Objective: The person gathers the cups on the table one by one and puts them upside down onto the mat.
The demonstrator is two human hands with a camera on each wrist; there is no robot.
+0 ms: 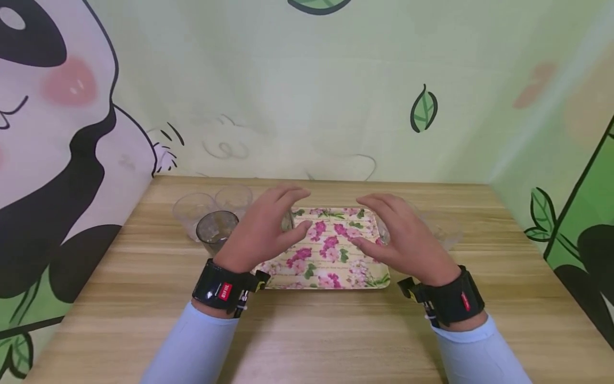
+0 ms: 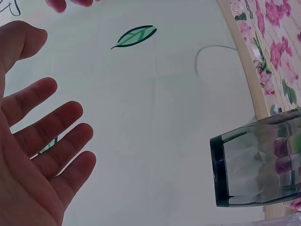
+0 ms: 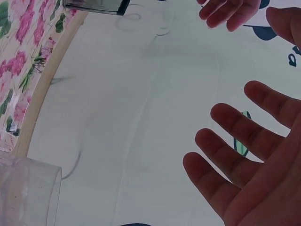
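Note:
My left hand (image 1: pixel 266 229) is raised over the left side of a flower-patterned tray (image 1: pixel 331 250), fingers spread and gently bent, holding nothing. On the other side my right hand (image 1: pixel 405 237) hovers over the tray's right edge, also with nothing in it. The two palms face each other with a wide gap between. Close to the left hand, a dark tinted glass (image 1: pixel 217 230) stands on the table, partly behind my wrist. In the left wrist view a tinted glass (image 2: pixel 249 169) overlaps the tray. A clear cup (image 3: pixel 30 190) shows near the tray in the right wrist view.
Two clear cups (image 1: pixel 192 210) stand behind the tinted glass at the left. More clear cups (image 1: pixel 443 229) are partly hidden behind my right hand. The wooden table (image 1: pixel 316 336) ends at a printed cloth backdrop (image 1: pixel 312 106) with a panda and leaves.

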